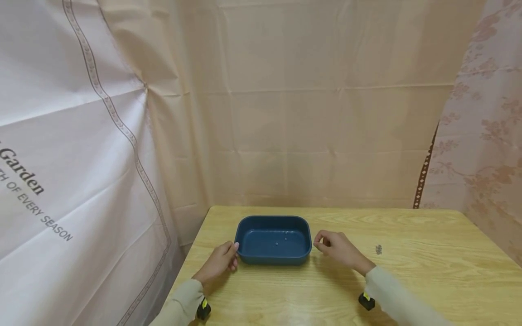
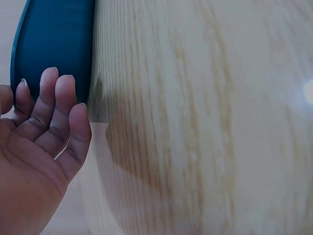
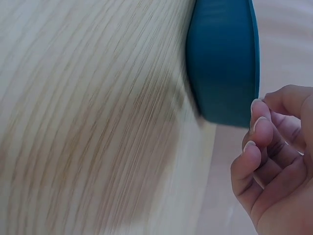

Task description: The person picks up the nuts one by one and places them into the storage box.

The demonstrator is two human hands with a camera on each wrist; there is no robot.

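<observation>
A dark blue rectangular plastic basin point(image 1: 273, 261) stands on the wooden table, with a few tiny pale bits point(image 1: 277, 244) on its floor. My left hand point(image 1: 220, 260) holds the basin's left rim, thumb on top and fingers below against the outer side. In the left wrist view, curled fingers point(image 2: 64, 100) lie in front of the blue wall. At the right rim is my right hand point(image 1: 336, 248), thumb and index tips brought together. The right wrist view shows those fingertips point(image 3: 262, 131) close beside the basin's end. Whether they pinch the rim or something small is hidden.
A small cluster of grey pieces point(image 1: 378, 249) lies on the table point(image 1: 428, 271), right of the right hand. Beige cloth point(image 1: 310, 136) hangs behind the table. Printed white cloth point(image 1: 81, 190) hangs at the left, flowered cloth point(image 1: 489, 149) at the right.
</observation>
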